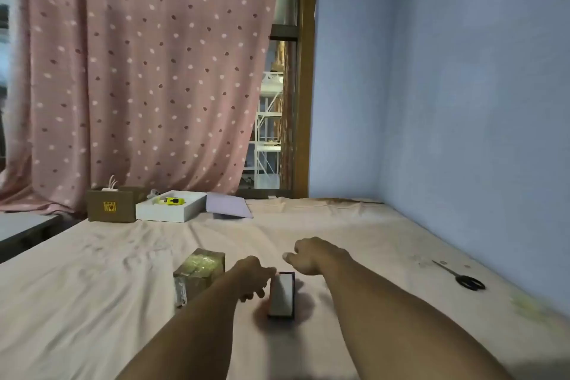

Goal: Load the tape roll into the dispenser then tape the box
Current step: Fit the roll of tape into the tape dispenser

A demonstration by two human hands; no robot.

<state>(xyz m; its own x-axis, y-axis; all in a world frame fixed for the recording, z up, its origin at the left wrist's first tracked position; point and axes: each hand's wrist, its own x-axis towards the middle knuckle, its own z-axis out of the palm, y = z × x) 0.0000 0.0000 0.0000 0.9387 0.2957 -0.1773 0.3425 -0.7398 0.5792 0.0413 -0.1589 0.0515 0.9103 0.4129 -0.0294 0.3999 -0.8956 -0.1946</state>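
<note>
— Lower centre of the frame?
— Small dark-edged box [282,295] with a pale top face, lying on the pink sheet [92,302]. Left hand [253,278] against its left edge, fingers curled down onto that side; whether truly gripping, cannot tell through the blur. Right hand [311,256] just beyond and right of the box, apart from it, loosely curled with thumb showing, holding nothing.
— Left of that?
— Brown tape-wrapped package [200,273], shiny on top, just beside the left forearm.
— Containers further back?
— Upper left of the sheet: open white tray box [172,210] holding a yellow tool [172,201] and some small white items too blurred to name. Lavender lid [228,205] propped at its right side. Brown carton [111,205] with a yellow mark touching the tray's left side, something white sticking out of its top.
— Tape roll, dispenser?
— Not identifiable for certain; yellow tool possibly the dispenser.
— Right edge?
— Black-handled scissors [461,276] flat on the sheet near the blue wall [462,86], well apart from both hands.
— Background?
— Pink dotted curtain [138,71] across the upper left.
</note>
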